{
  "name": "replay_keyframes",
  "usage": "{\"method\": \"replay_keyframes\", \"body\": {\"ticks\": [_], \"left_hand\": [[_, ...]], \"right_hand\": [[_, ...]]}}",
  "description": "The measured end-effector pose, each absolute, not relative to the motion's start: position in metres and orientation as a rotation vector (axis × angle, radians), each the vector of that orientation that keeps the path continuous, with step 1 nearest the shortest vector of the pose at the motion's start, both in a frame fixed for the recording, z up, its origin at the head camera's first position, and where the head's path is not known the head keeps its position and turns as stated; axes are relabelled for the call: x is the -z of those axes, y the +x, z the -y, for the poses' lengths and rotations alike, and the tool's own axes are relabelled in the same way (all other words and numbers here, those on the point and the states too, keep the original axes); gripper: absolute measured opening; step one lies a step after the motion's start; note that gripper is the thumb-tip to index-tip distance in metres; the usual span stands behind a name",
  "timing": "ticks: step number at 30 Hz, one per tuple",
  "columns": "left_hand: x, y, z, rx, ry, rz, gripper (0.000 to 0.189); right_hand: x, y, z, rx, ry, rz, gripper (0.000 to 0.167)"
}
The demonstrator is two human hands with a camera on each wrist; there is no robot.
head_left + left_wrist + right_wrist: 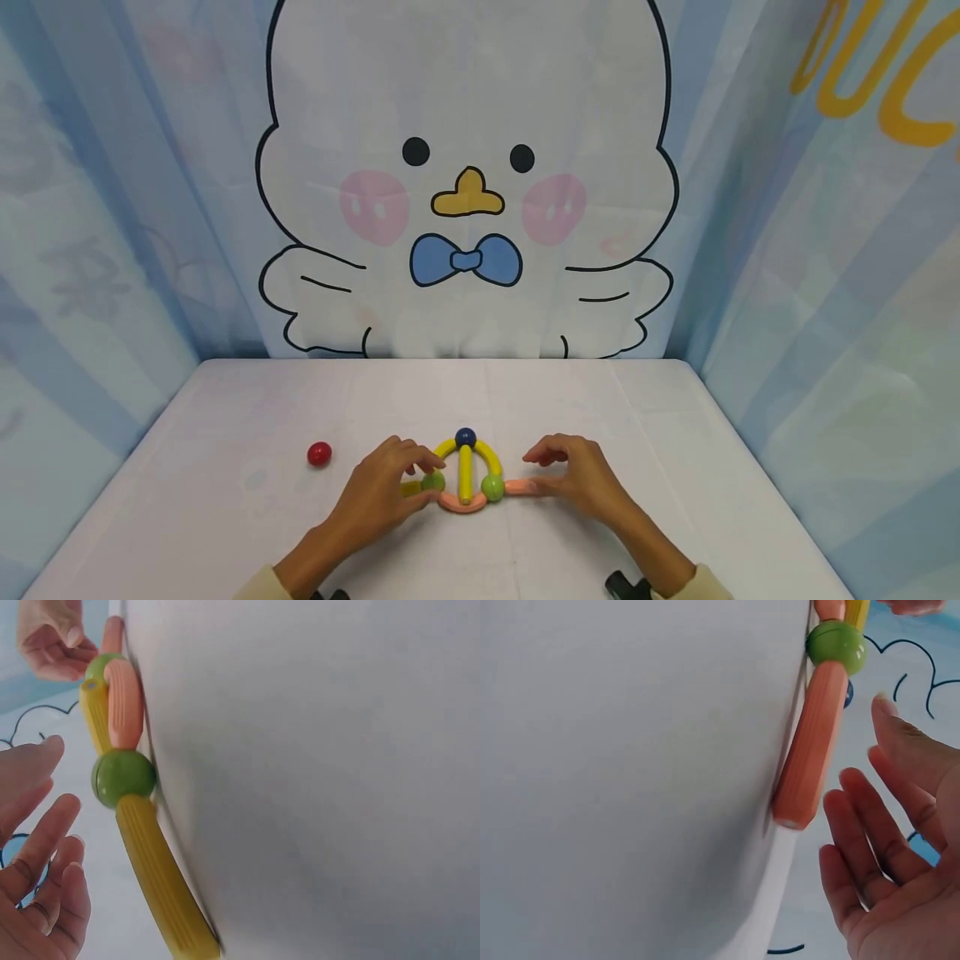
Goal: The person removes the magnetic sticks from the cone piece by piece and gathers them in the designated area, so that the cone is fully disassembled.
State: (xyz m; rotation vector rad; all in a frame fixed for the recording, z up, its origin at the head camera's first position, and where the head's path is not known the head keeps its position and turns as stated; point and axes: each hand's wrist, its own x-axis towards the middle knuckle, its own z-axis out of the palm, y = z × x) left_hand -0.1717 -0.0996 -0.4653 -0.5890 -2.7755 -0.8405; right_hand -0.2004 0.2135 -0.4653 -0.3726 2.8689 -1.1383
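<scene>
A figure of magnetic rods and balls lies on the white table. At its top sits a dark blue ball [466,437], with yellow curved rods running down to two green balls [492,487]. A straight yellow rod [466,473] stands in the middle, over a curved orange rod [450,502] that bows between the green balls. Another yellow rod [161,877] extends left, and a second orange rod [814,746] extends right. My left hand [386,483] hovers by the left green ball, fingers loose. Beside the right orange rod, my right hand [581,475] has its fingers spread, holding nothing.
A loose red ball [319,454] lies to the left of my left hand. The white table [570,392] ends at a back curtain [465,317] printed with a cartoon bird, and curtains hang at both sides.
</scene>
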Motion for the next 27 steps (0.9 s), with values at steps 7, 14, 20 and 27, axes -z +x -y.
{"method": "replay_keyframes", "body": {"ticks": [7,14,20,27], "left_hand": [[0.464,-0.17,0.117,0.822,-0.462,2.829,0.037],[0.464,-0.171,0.13,0.798,-0.391,2.924,0.034],[0.467,-0.174,0.135,0.805,-0.385,2.992,0.031],[0.472,-0.177,0.138,0.809,-0.387,3.02,0.029]], "right_hand": [[0.459,-0.202,-0.194,1.259,-0.512,-2.831,0.034],[0.456,-0.204,-0.171,1.309,-0.631,-2.743,0.036],[0.456,-0.204,-0.149,1.333,-0.681,-2.681,0.035],[0.459,-0.206,-0.127,1.326,-0.779,-2.637,0.034]]}}
